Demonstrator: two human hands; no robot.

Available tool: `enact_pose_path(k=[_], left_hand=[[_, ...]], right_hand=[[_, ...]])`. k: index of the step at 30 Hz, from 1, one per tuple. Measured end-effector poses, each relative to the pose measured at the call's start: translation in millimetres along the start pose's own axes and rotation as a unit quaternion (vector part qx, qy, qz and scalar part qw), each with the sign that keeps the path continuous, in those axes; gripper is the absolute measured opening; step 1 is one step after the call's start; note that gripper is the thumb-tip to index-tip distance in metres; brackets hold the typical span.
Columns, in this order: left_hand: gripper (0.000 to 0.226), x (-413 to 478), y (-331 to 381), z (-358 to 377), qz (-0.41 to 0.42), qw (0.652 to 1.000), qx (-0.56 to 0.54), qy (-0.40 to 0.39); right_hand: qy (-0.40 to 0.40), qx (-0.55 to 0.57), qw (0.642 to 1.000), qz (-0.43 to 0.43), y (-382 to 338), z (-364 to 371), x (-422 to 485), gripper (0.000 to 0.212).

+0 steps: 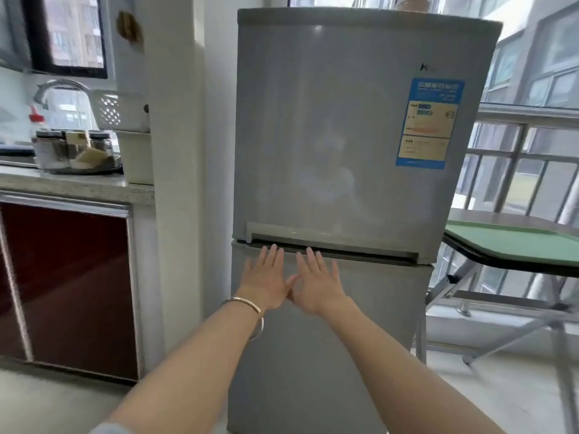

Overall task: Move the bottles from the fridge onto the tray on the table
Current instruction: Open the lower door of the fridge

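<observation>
A grey two-door fridge (338, 126) stands in front of me with both doors closed, so no bottles are visible. My left hand (266, 278) and my right hand (318, 281) are stretched out side by side, fingers spread, thumbs touching, just below the handle groove between the upper and lower door. Both hands hold nothing. A bracelet sits on my left wrist. A green tray (513, 245) lies on a folding table (488, 264) to the right of the fridge.
A kitchen counter (72, 183) with dark red cabinet doors is on the left, carrying jars on a round tray (75, 151), a white basket and a tap. A white pillar stands between counter and fridge. Railings and windows are behind the table.
</observation>
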State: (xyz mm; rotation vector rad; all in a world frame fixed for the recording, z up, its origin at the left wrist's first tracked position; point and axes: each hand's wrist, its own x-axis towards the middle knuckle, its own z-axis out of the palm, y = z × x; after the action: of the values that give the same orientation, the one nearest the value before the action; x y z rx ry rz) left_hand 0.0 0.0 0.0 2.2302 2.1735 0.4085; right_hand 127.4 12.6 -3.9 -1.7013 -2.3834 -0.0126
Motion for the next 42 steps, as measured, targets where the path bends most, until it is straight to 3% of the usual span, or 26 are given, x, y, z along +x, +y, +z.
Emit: enact_pose_path(k=[4,10,21,25,29,33,35,37,42], left_hand=[[0.072,19,-7,-2,0.004,1.000,0.026,-0.012],[0.073,31,-18,18,0.000,1.000,0.030,0.006],[0.070,26,-15,8,-0.006,0.997,0.078,0.029],[0.062,10,-14,3,0.030,0.987,0.125,0.094],[0.036,-10,-22,-7,0.083,0.978,0.120,0.152],[0.040,-37,-27,-17,0.108,0.974,0.075,0.185],[0.040,-48,-27,-23,0.106,0.980,0.045,0.161],[0.046,-57,-23,-30,0.096,0.992,-0.012,0.082],[0.094,-78,16,-47,0.085,0.972,-0.157,-0.155]], right_hand=[[0.016,-0.030,0.999,-0.004,-2,-6,26,0.075],[-0.029,-0.020,0.999,0.016,9,11,31,0.106],[-0.063,-0.008,0.998,0.022,5,-6,20,0.091],[-0.060,-0.011,0.998,0.016,5,-7,6,0.088],[-0.034,0.015,0.999,0.000,10,-15,-20,0.077],[0.042,0.088,0.995,-0.003,18,-26,-51,0.058],[0.083,0.092,0.992,0.001,22,-33,-64,0.047],[0.121,0.086,0.989,0.013,27,-39,-75,0.035],[0.173,0.115,0.976,0.067,55,-57,-105,0.027]])
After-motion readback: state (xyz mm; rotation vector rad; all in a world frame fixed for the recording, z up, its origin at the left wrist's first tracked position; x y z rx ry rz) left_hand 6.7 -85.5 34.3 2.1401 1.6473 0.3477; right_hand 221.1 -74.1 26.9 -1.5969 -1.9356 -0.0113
